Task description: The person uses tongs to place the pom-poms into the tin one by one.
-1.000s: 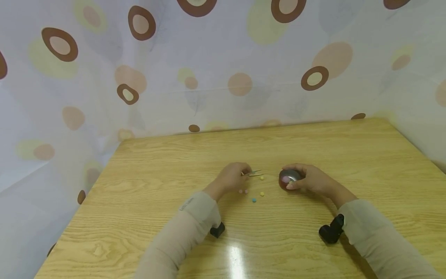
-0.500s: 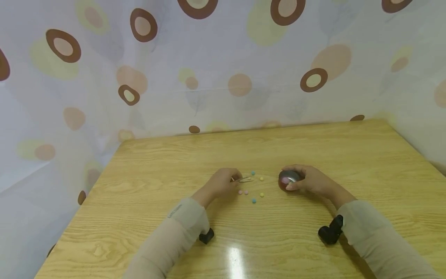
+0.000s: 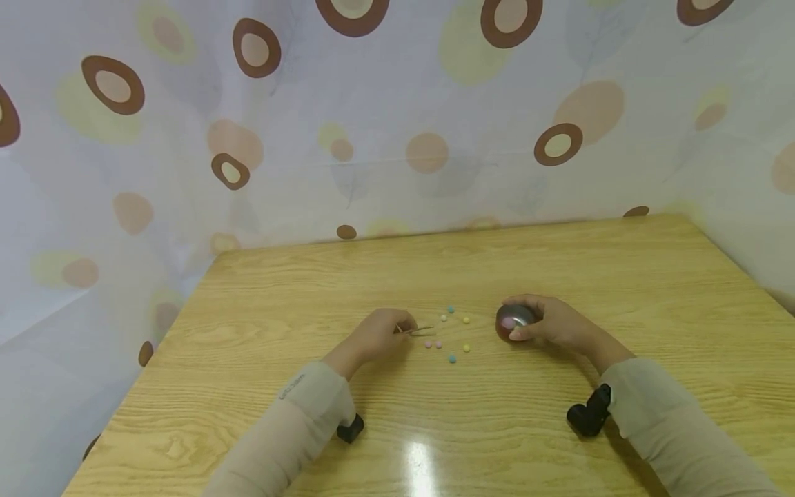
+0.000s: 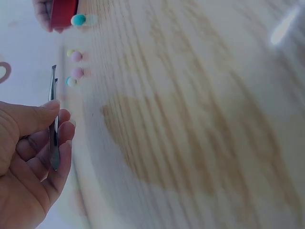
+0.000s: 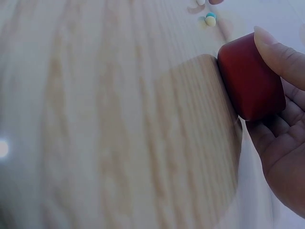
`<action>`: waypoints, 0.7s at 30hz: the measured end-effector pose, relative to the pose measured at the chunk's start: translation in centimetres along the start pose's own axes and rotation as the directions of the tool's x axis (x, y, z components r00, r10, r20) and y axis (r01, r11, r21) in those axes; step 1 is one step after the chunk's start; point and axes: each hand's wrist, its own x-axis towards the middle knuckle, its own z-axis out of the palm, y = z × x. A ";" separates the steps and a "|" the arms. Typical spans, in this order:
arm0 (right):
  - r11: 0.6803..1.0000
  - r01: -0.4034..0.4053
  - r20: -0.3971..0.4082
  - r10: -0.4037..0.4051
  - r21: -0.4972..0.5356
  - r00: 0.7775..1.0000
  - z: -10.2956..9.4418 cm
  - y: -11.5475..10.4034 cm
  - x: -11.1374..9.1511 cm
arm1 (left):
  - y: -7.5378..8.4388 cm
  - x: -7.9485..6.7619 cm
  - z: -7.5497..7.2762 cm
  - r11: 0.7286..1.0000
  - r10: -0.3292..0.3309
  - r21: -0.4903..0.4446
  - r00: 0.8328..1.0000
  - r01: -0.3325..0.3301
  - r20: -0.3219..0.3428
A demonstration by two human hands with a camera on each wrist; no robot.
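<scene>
My left hand [image 3: 375, 335] pinches a pair of metal tweezers [image 4: 54, 129] between thumb and fingers. The tweezers' two tips stand apart with nothing between them, just left of several small coloured balls. Two pink balls [image 3: 433, 344] lie closest to the tips; a white ball [image 3: 444, 318] and a blue ball [image 3: 450, 309] are farther back. My right hand [image 3: 559, 323] grips a small bowl [image 5: 250, 78], red outside and shiny metal inside, by its right side. Something pink [image 3: 508, 323] shows inside the bowl, partly hidden by the thumb.
Yellow balls [image 3: 466, 348] and another blue ball [image 3: 452, 359] lie between the hands. The wooden table [image 3: 279, 290] reaches back to a patterned curtain [image 3: 385, 186]. A black wrist device [image 3: 589, 413] sits below the right sleeve.
My left hand has drawn the tweezers left and toward me, away from the blue and white balls, which now show uncovered. The right hand keeps the bowl in place.
</scene>
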 end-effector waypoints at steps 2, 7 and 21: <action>1.000 0.002 0.000 -0.002 0.005 1.000 0.0 0.0 0.0 | -0.1 -0.2 -0.1 1.000 0.012 -0.002 1.000 -0.012 0.007; 1.000 0.005 0.001 -0.005 0.023 1.000 0.1 -0.1 -0.1 | -0.3 -0.5 -0.1 0.999 0.039 0.026 0.999 -0.039 0.007; 1.000 0.002 -0.009 -0.002 0.017 1.000 0.6 -0.5 -0.6 | -1.1 -1.5 0.0 0.998 0.050 0.028 0.999 -0.050 0.004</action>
